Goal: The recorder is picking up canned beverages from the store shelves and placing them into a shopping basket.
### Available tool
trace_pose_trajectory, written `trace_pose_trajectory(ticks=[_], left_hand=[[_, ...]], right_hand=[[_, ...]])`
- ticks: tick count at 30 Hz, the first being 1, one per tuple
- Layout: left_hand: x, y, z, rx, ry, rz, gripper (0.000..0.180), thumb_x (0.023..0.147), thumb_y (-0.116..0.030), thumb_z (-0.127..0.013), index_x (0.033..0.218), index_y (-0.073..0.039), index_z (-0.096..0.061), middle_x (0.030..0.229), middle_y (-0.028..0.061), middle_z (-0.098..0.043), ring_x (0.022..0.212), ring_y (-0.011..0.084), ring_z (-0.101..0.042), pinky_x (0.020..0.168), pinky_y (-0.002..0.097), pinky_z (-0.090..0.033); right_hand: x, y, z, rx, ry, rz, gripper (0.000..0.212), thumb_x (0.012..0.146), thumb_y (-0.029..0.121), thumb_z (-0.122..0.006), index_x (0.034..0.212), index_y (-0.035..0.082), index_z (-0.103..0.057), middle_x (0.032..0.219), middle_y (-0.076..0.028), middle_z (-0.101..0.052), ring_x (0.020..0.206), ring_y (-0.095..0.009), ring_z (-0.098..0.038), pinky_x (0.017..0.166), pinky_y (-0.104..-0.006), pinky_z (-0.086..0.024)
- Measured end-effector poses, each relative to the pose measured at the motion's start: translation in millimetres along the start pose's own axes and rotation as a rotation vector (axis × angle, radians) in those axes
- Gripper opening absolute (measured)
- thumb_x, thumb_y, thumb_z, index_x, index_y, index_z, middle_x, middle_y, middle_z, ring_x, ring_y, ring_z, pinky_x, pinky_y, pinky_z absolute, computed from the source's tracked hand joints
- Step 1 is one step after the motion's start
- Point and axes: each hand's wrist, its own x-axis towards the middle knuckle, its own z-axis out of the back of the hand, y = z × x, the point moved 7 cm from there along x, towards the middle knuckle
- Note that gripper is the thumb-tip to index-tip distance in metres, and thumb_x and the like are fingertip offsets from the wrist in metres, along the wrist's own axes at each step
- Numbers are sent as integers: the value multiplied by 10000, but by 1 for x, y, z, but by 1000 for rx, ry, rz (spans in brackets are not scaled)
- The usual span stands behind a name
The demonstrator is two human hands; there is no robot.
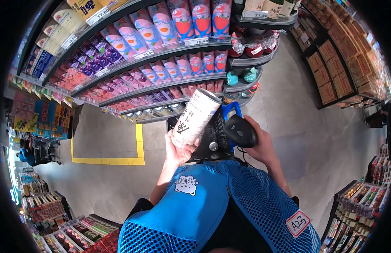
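Note:
My left hand [181,151] is wrapped around the lower part of a white cylindrical canister [197,116]. The canister leans to the right, with dark characters on its side and a dark rim at the top. In my right hand [261,142] is a black handheld scanner [241,131] with a rounded head and a thin cord hanging below it. My fingers are mostly hidden behind it. The scanner and canister are apart. Between and below them is a black slotted basket or cart part [218,133] with a blue frame [232,109] and a round silvery piece [213,146].
Ahead, a curved shelf [163,46] holds rows of pink, purple and blue cylindrical packages. A rounded end shelf [246,87] carries small turquoise items. Stacked cartons [336,69] stand right. Yellow tape [107,161] marks the floor left; a person [26,156] is beside a cart.

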Motion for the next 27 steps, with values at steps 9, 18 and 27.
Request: trace_pose_trajectory(ticks=[9,18,27], left_hand=[[19,10,-20,-51,64,66,876,723,-606,-604,1387,-99,-341,1132,302,-471,681,149,-568,551,260,-529],[6,-49,-72,514,-108,-516,750,748,-523,-579,1300,-34,-437,1098,290,-565,727,295,-641,447,289,-550],[-36,-85,-352,1530,84,-1400,815,645,-411,-726,1280,-26,-391,1139,139,-528,1006,241,-574,824,361,-514]], right_hand=[[15,9,-2,104,-67,49,748,690,101,-725,1364,128,-400,1085,-196,-633,982,-359,-628,817,-402,-511],[8,-3,10,327,-147,43,746,712,43,-733,1364,55,-372,1181,-166,-605,1105,-263,-599,909,-345,-476],[-4,-23,29,378,-214,71,730,708,17,-710,1360,38,-383,1174,-163,-610,1088,-224,-603,910,-326,-474]])
